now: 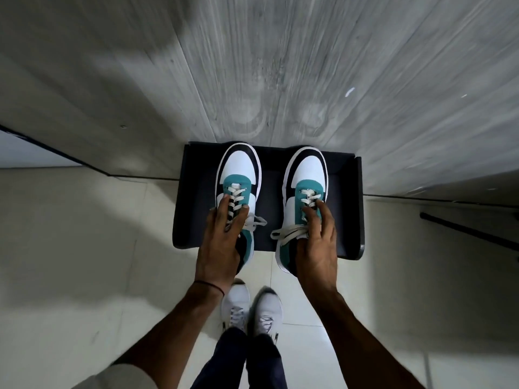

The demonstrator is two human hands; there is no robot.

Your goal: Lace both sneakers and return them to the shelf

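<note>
Left hand: the left hand (222, 242) is gripping the left sneaker (238, 192) from above, fingers spreading over the tongue and laces, thumb side wrapping the collar; it is closed around the shoe, not open.
Right hand: the right hand (316, 242) is holding the right sneaker (304, 197) the same way, fingertips pressing on the teal lace panel, palm covering the heel opening.
Left sneaker position: its toe and midfoot are lying over the dark shelf (348, 220), toe pointing at the grey wood-grain wall (309, 66); its heel is overhanging the shelf's near edge.
Right sneaker position: it is sitting beside the left one, slightly apart, toe toward the wall, heel also hanging out past the near edge over the pale tiled floor (84, 234).
Laces: both shoes are showing white laces (283, 234) crossing through the eyelets, with loose loops and ends trailing between the pair; whether a proper bow is tied, I cannot tell.
Contact with shelf: whether the soles are resting fully or hovering, I cannot tell.
Progress: lacing is looking done on both; the return to the shelf is looking nearly complete.
Remaining: judging by the overhanging heels, the pair is needing to go further in, and then both hands are needing to let go.
</note>
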